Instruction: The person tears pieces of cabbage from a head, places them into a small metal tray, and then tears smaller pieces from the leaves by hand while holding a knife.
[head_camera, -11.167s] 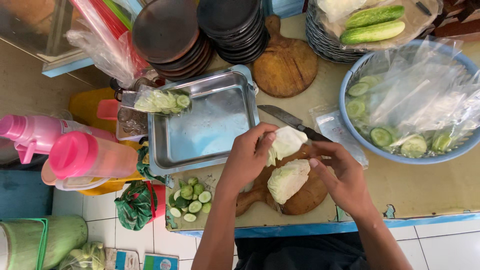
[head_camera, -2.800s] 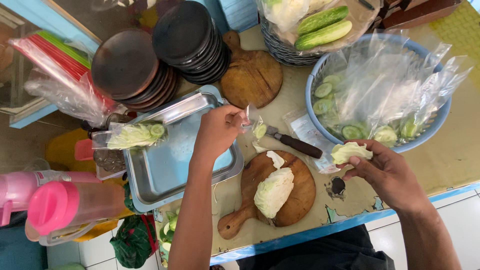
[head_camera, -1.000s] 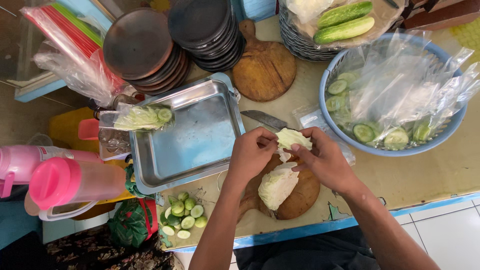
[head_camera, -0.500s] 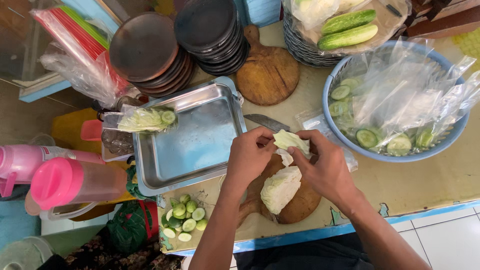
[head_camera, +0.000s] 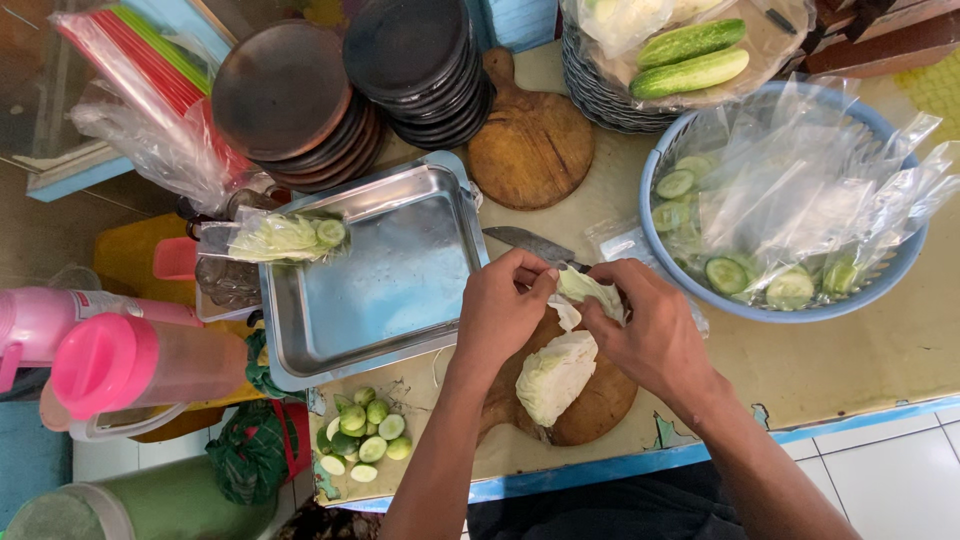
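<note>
Fingers (head_camera: 535, 285) of the left hand (head_camera: 500, 315) and of the right hand (head_camera: 650, 330) pinch the same pale green cabbage leaf (head_camera: 590, 290), gripping it from both sides, just above a cabbage wedge (head_camera: 555, 375) lying cut side down on a round wooden board (head_camera: 600, 410) at the table (head_camera: 830, 360) front edge. A knife (head_camera: 525, 243) lies behind the hands, its handle hidden. Left of it: an empty steel tray (head_camera: 380, 280) w/ a small bag of veg (head_camera: 285, 237) on its rim. Cucumber ends (head_camera: 365, 435) sit in front of the tray. Right: blue basket (head_camera: 790, 308) w/ bagged cucumber slices. Further back: stacked dark plates (head_camera: 410, 50), a second wooden board (head_camera: 530, 150), two whole cucumbers (head_camera: 690, 60).
</note>
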